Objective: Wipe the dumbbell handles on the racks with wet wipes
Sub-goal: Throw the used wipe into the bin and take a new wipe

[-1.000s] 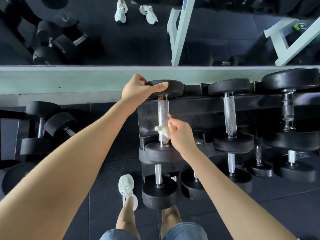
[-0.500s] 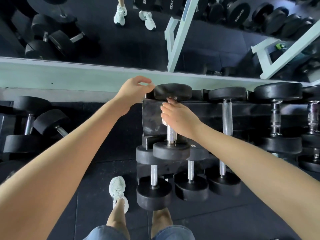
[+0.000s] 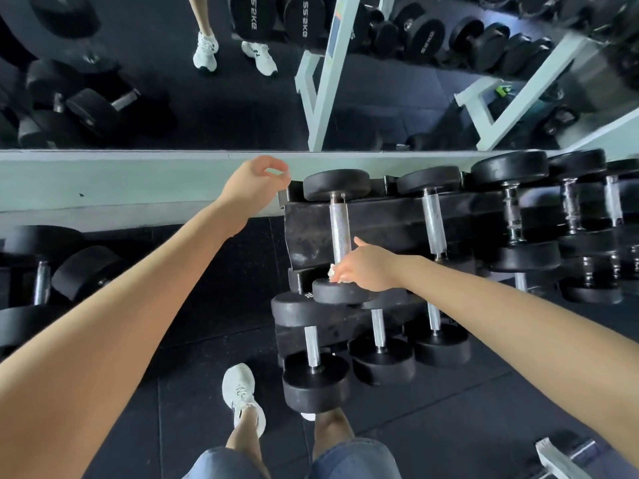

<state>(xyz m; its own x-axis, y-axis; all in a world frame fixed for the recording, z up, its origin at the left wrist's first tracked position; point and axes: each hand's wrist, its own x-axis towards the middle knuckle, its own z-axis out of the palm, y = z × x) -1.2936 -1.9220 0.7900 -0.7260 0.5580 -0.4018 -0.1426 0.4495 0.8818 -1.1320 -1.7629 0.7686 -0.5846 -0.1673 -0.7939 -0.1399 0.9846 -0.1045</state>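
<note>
While right hand (image 3: 363, 267) pinches wet wipe (image 3: 332, 271), reversed lettering on plates (image 3: 254, 15).

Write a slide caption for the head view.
Right hand presses wet wipe on dumbbell handle; left hand hovers beside rack.

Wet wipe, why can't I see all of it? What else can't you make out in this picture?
- The wet wipe: head view, mostly hidden inside the right hand; only a white corner shows.
- The dumbbell handle, lower end: head view, covered by that hand.
- Marking on the lower dumbbell head: head view, too small to read.
</note>
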